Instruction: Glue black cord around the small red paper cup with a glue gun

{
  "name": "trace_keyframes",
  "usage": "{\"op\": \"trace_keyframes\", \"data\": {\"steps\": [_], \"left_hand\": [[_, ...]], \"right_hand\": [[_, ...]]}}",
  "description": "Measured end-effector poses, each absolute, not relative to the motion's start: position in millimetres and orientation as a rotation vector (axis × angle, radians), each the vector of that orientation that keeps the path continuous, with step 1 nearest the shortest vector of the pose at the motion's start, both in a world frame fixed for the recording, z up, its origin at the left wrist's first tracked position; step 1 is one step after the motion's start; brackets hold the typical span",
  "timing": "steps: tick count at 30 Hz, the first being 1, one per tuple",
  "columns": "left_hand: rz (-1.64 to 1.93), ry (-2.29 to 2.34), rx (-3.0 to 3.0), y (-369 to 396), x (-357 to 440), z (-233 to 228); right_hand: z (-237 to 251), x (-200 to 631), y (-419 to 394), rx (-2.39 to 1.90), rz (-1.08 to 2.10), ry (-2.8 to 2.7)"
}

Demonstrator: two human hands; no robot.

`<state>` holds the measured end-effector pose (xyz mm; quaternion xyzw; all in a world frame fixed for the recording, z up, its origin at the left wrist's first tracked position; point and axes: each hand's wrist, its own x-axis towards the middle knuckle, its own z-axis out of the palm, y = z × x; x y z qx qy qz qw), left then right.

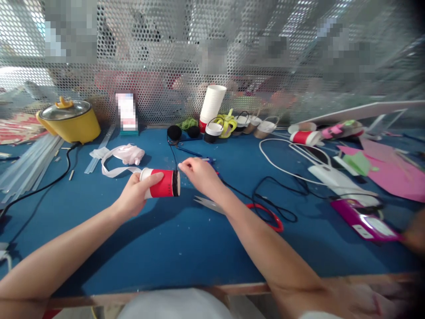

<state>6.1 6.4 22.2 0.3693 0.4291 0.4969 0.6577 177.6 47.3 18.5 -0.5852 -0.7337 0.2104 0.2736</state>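
My left hand (134, 192) is wrapped round a red and white paper cup (161, 183), held on its side above the blue table. Black yarn (175, 183) circles the cup near its right end. A strand runs from there up towards a black yarn ball (174, 132). Just right of the cup, my right hand (199, 173) has its fingertips pinched together; what they hold, if anything, is too small to make out. Scissors with red handles (265, 213) lie partly under my right forearm. A pale ribbon (114, 170) lies behind the cup.
At the back left stands a yellow electric pot (71, 124) beside clear glue sticks (36, 161). A stack of white cups (212, 104) and several small decorated cups line the mesh partition. Cables (275, 195), a purple packet (363, 221) and pink sheets (395, 166) occupy the right.
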Motion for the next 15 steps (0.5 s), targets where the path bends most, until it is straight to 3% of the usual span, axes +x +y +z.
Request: {"op": "trace_keyframes", "data": {"steps": [3, 8, 15], "left_hand": [[1.149, 1.052, 0.748, 11.0, 5.3, 20.2], [1.127, 1.093, 0.717, 15.2, 4.5, 15.6], [1.050, 1.045, 0.683, 15.4, 6.1, 10.7]], "right_hand": [[33.2, 181.9, 39.7, -1.492, 0.578, -1.906], [37.2, 173.3, 18.0, -1.246, 1.069, -1.931], [16.3, 167.5, 9.1, -1.239, 1.092, -1.792]]}}
